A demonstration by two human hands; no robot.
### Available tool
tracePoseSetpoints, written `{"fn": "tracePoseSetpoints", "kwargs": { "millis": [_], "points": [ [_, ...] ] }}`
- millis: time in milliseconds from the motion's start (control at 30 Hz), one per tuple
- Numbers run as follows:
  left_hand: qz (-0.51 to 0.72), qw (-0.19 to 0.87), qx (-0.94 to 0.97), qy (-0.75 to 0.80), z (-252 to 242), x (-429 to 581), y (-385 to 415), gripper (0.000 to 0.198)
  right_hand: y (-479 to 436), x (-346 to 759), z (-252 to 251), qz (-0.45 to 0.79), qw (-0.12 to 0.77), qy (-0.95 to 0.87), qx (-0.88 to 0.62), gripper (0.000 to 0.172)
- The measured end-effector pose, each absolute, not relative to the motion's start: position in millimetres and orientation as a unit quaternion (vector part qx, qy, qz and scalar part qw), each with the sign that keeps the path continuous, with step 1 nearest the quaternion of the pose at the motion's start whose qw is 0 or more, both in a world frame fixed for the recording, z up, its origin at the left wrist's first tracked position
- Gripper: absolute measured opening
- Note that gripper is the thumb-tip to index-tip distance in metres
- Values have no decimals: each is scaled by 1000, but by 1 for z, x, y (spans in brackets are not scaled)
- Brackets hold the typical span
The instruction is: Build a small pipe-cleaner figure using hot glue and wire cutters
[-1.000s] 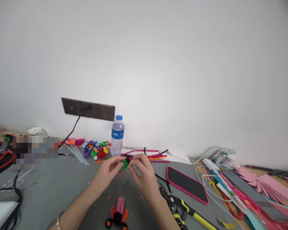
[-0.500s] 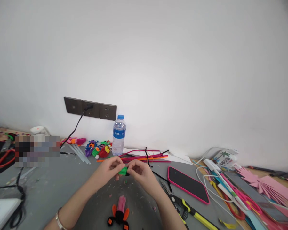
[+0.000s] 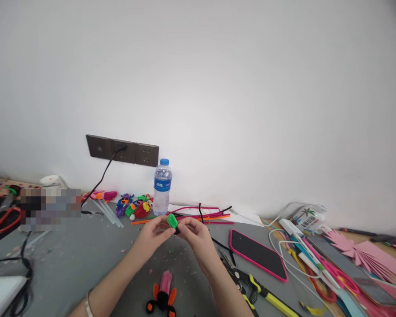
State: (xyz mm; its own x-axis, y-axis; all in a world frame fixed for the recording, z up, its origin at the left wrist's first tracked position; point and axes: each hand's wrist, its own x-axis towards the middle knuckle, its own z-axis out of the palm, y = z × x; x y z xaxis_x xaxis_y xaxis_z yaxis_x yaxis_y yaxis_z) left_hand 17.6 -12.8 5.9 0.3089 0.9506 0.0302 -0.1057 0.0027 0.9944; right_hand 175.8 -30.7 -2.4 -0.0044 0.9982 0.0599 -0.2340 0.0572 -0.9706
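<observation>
Above the grey mat, my left hand (image 3: 154, 235) and my right hand (image 3: 193, 233) meet fingertip to fingertip around a small green fuzzy pipe-cleaner piece (image 3: 172, 221). A bit of black shows at its lower end, between the fingers of both hands. My fingers hide part of it. Below the hands lies a pipe-cleaner figure (image 3: 165, 293) with a pink body, orange side pieces and black round parts with orange centres.
Behind my hands are loose pipe cleaners (image 3: 185, 216), a water bottle (image 3: 162, 189) and several small fuzzy figures (image 3: 141, 207). To the right lie a pink-cased phone (image 3: 259, 255), yellow-black pliers (image 3: 270, 301) and pink scissors (image 3: 348, 281). Clear glue sticks (image 3: 108, 213) lie left.
The green piece has been tipped upward and turned, so its flat looped face now shows. My hands have shifted slightly with it, and both still hold it.
</observation>
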Motion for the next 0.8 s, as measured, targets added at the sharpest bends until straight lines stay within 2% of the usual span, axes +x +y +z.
{"fn": "tracePoseSetpoints", "kwargs": {
  "millis": [167,433,567,800],
  "points": [
    [465,633,496,370,2,21,-15,34,-32,171,-2,501,581,-481,-423,28],
    [469,701,422,332,8,20,-18,26,-36,171,8,448,573,-558,-400,13],
    [471,702,421,328,5,19,-18,25,-37,173,10,439,563,-576,-397,11],
    [459,669,460,360,6,19,-15,38,-33,174,5,486,566,-529,-404,14]
  ]
}}
